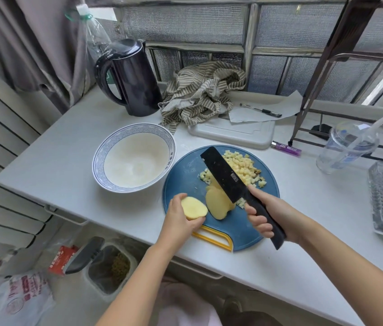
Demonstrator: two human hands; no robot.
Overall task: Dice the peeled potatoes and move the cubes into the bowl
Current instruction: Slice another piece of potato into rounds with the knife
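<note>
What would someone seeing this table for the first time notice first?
Most striking is the broad black cleaver gripped by the right hand, angled over the round blue cutting board between pale potato slices and a heap of small potato cubes. At the board's near left edge the left hand holds a peeled potato half; left of the board stands a white bowl with a blue-patterned rim, no cubes in it yet.
</note>
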